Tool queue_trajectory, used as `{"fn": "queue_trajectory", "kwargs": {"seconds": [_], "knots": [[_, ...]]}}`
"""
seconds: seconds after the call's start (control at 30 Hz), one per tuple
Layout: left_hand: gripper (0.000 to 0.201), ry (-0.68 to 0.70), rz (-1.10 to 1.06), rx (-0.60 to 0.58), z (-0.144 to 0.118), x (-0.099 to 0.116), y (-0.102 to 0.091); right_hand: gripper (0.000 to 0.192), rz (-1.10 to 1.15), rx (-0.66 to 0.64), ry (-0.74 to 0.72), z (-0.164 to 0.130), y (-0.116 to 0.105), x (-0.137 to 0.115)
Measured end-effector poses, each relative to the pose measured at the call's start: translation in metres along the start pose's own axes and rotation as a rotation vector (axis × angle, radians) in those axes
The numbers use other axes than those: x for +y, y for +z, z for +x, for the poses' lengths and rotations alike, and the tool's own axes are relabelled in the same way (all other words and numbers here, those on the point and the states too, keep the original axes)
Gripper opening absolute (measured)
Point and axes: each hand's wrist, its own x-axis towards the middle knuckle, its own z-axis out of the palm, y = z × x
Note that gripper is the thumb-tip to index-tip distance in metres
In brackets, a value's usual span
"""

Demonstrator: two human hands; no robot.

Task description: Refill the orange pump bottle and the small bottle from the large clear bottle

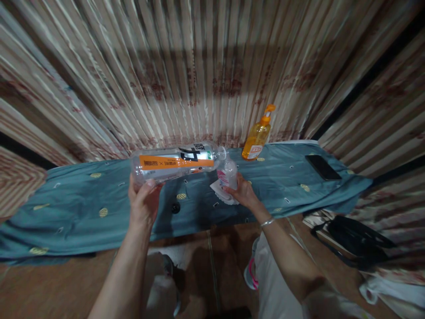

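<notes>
I was in the pouring step: my left hand (143, 204) clenched the big water bottle (175, 162), tipped flat, mouth touching the small bottle (228, 173) grasped by my right hand (241, 191) above the worktop (83, 208); next I judged a slow, steady tilt was needed

1. We see a clear glossy plastic bottle (175, 163) with an orange label.
2. The blue cloth (83, 208) looks matt and soft.
3. The phone (322, 167) is smooth and black.
</notes>
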Motion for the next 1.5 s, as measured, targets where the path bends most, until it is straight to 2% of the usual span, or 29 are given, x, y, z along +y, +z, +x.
{"fn": "queue_trajectory", "kwargs": {"seconds": [0.7,1.0,1.17,1.33,1.5], "knots": [[0.05,0.013,0.013,-0.005,0.001,0.005,0.001,0.041,-0.015,0.031,-0.024,0.001,0.001,-0.002],[0.046,0.053,0.053,-0.05,0.001,0.001,-0.001,0.047,-0.008,0.039,-0.008,0.001,0.0,-0.006],[0.051,0.029,0.034,-0.022,0.001,0.002,0.0,0.044,-0.028,0.023,-0.003,0.0,-0.005,-0.009],[0.046,0.007,0.017,0.005,-0.001,0.005,0.003,0.042,-0.063,-0.01,0.049,-0.001,-0.008,-0.013],[0.051,0.006,0.036,-0.013,-0.002,0.005,0.003,0.045,-0.035,-0.008,0.039,-0.001,-0.007,-0.013]]}}
